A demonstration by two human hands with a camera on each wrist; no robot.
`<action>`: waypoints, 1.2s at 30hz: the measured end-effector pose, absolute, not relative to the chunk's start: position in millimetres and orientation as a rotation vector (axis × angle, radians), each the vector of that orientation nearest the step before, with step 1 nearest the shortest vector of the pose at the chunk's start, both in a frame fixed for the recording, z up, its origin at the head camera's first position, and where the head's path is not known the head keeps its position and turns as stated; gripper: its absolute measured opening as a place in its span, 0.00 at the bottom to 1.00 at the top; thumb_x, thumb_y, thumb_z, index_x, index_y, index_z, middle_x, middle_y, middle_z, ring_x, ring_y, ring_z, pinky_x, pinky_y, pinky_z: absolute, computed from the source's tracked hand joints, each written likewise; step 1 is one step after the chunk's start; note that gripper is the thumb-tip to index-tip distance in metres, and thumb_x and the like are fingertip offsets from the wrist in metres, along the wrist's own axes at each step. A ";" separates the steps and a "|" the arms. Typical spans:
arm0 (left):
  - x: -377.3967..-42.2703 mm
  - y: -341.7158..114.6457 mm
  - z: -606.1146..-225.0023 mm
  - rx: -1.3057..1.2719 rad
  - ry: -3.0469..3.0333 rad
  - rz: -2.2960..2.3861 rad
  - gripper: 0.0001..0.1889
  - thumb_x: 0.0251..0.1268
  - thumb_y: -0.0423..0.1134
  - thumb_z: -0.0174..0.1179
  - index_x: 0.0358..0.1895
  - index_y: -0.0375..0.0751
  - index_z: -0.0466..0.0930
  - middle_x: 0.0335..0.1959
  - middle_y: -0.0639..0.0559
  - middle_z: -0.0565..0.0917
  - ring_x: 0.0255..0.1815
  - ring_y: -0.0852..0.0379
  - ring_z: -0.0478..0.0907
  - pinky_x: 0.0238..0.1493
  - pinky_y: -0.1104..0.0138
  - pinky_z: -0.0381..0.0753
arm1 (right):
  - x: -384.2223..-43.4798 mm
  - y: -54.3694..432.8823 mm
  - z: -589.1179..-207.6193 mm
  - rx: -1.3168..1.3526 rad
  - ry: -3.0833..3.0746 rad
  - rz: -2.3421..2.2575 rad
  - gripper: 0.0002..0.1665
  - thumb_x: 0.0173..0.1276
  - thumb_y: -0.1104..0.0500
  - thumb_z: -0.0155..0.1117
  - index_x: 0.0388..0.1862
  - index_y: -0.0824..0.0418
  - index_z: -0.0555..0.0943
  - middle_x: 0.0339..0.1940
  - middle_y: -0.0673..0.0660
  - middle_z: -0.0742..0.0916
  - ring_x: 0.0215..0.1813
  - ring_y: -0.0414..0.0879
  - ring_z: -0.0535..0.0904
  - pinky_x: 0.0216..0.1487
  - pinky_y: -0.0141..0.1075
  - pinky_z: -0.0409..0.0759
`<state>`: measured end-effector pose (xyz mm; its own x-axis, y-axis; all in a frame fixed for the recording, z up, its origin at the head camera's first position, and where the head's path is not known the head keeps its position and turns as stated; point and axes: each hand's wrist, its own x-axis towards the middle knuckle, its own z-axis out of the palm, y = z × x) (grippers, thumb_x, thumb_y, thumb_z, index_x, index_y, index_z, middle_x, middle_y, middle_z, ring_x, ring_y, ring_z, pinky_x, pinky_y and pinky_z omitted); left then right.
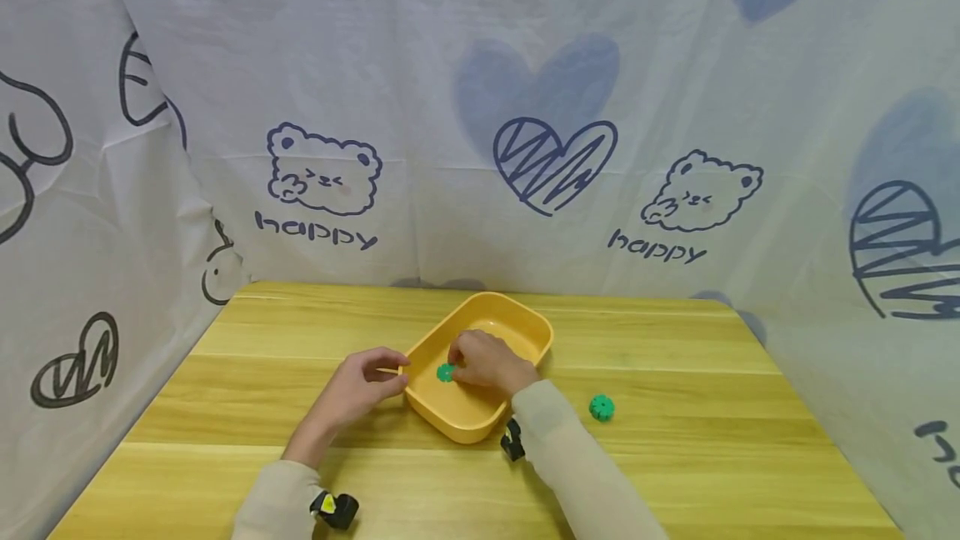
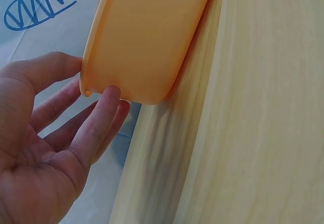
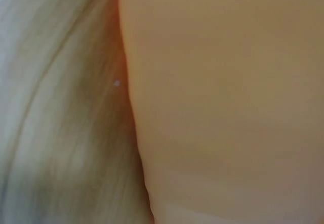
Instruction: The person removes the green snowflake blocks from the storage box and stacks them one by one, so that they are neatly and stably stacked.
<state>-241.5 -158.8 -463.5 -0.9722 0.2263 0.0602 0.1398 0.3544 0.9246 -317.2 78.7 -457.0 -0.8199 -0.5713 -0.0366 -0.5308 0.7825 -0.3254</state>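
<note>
A yellow plastic tray (image 1: 525, 319) stands angled on the wooden table, its outer wall (image 2: 147, 37) large in the left wrist view. My left hand (image 1: 363, 382) holds the tray's left corner, with curved fingers (image 2: 96, 125) against the rim and outside wall. Reaching over the near right side, my right hand (image 1: 487, 359) pinches a green, notched, disc-shaped plastic piece (image 1: 446, 372) inside the tray. The hand partly covers that piece. Only a blurred orange-yellow surface (image 3: 228, 92), likely the tray's wall, fills much of the right wrist view, and the right fingers do not show there.
A second green notched disc (image 1: 602, 407) lies on the wooden table (image 1: 697, 440), right of the tray. White cloth (image 1: 435, 232) printed with hearts and bears hangs behind the table and at both sides. A black wrist camera (image 1: 336, 510) sits at the left sleeve.
</note>
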 end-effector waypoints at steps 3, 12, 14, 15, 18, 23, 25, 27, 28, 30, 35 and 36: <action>-242.1 -159.0 -463.9 0.345 2.523 1.706 0.15 0.70 0.36 0.67 0.56 0.37 0.83 0.59 0.37 0.84 0.55 0.45 0.86 0.55 0.58 0.88 | -316.7 79.3 -456.2 -0.876 2.830 -0.463 0.10 0.69 0.54 0.73 0.43 0.59 0.89 0.40 0.50 0.88 0.41 0.41 0.78 0.47 0.33 0.81; -242.7 -159.8 -464.5 0.346 2.538 1.692 0.14 0.70 0.36 0.66 0.56 0.37 0.83 0.59 0.38 0.84 0.56 0.45 0.86 0.55 0.58 0.88 | -313.0 84.2 -453.2 -0.913 2.813 -0.470 0.10 0.67 0.52 0.75 0.37 0.58 0.88 0.32 0.48 0.85 0.33 0.40 0.75 0.37 0.29 0.76; -242.3 -159.7 -464.4 0.343 2.537 1.690 0.14 0.70 0.36 0.66 0.56 0.37 0.84 0.60 0.38 0.84 0.56 0.45 0.86 0.55 0.58 0.88 | -312.2 85.7 -453.0 -0.930 2.814 -0.479 0.10 0.66 0.52 0.75 0.36 0.58 0.88 0.31 0.47 0.84 0.33 0.39 0.75 0.36 0.28 0.76; -241.9 -159.7 -464.2 0.346 2.535 1.691 0.15 0.70 0.36 0.66 0.56 0.37 0.83 0.60 0.38 0.84 0.56 0.45 0.86 0.55 0.58 0.88 | -311.8 86.6 -453.0 -0.935 2.816 -0.484 0.10 0.66 0.52 0.75 0.36 0.58 0.88 0.31 0.47 0.84 0.32 0.39 0.75 0.36 0.28 0.76; -241.1 -159.7 -463.9 0.346 2.535 1.688 0.15 0.70 0.37 0.67 0.56 0.38 0.83 0.60 0.39 0.84 0.56 0.45 0.86 0.55 0.58 0.88 | -310.4 89.8 -452.3 -0.943 2.819 -0.510 0.10 0.65 0.52 0.75 0.36 0.58 0.88 0.32 0.47 0.85 0.33 0.39 0.76 0.37 0.28 0.77; -241.2 -160.4 -464.1 0.348 2.535 1.684 0.15 0.70 0.38 0.67 0.57 0.38 0.83 0.61 0.39 0.83 0.57 0.45 0.85 0.55 0.58 0.88 | -306.1 97.6 -446.1 -0.940 2.823 -0.569 0.12 0.65 0.51 0.75 0.39 0.58 0.90 0.37 0.49 0.89 0.36 0.40 0.78 0.42 0.31 0.80; -240.7 -160.6 -464.3 0.358 2.534 1.685 0.16 0.70 0.38 0.67 0.57 0.38 0.83 0.61 0.39 0.83 0.56 0.45 0.85 0.55 0.58 0.88 | -304.0 101.7 -442.9 -0.951 2.833 -0.589 0.13 0.65 0.50 0.75 0.40 0.58 0.90 0.39 0.50 0.89 0.37 0.40 0.78 0.45 0.33 0.81; -240.5 -160.5 -464.5 0.361 2.537 1.684 0.16 0.70 0.39 0.67 0.57 0.38 0.83 0.60 0.39 0.84 0.56 0.45 0.85 0.55 0.58 0.88 | -302.0 106.4 -439.4 -0.967 2.845 -0.603 0.13 0.65 0.50 0.75 0.40 0.58 0.90 0.40 0.50 0.89 0.38 0.41 0.78 0.46 0.35 0.80; -240.6 -160.4 -464.6 0.358 2.541 1.683 0.15 0.70 0.38 0.67 0.57 0.38 0.83 0.60 0.39 0.84 0.56 0.45 0.85 0.55 0.58 0.88 | -300.7 108.7 -437.1 -0.976 2.854 -0.606 0.12 0.65 0.51 0.74 0.40 0.58 0.90 0.40 0.50 0.89 0.39 0.42 0.78 0.46 0.35 0.80; -240.4 -160.0 -464.6 0.359 2.544 1.682 0.15 0.70 0.38 0.67 0.56 0.38 0.84 0.60 0.39 0.84 0.56 0.45 0.86 0.55 0.58 0.88 | -298.0 113.6 -432.2 -1.014 2.864 -0.623 0.11 0.64 0.52 0.74 0.40 0.59 0.89 0.39 0.51 0.89 0.39 0.44 0.80 0.45 0.35 0.80; -241.8 -159.7 -465.7 0.359 2.551 1.681 0.14 0.70 0.37 0.67 0.56 0.38 0.84 0.59 0.39 0.84 0.56 0.45 0.86 0.55 0.58 0.88 | -289.1 128.3 -419.0 -1.113 2.878 -0.669 0.10 0.64 0.55 0.74 0.39 0.61 0.90 0.39 0.53 0.89 0.40 0.49 0.84 0.44 0.33 0.82; -242.3 -159.7 -466.0 0.360 2.553 1.681 0.14 0.69 0.37 0.67 0.55 0.39 0.84 0.59 0.39 0.84 0.56 0.45 0.86 0.55 0.59 0.88 | -287.0 131.6 -416.4 -1.123 2.881 -0.680 0.10 0.64 0.56 0.74 0.39 0.61 0.90 0.39 0.53 0.89 0.40 0.49 0.84 0.44 0.32 0.82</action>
<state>-242.3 -159.7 -466.0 -0.9706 0.2289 0.0744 0.1588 0.3768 0.9126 -287.0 131.6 -416.4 -0.7482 -0.6401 0.1748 -0.6507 0.6561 -0.3823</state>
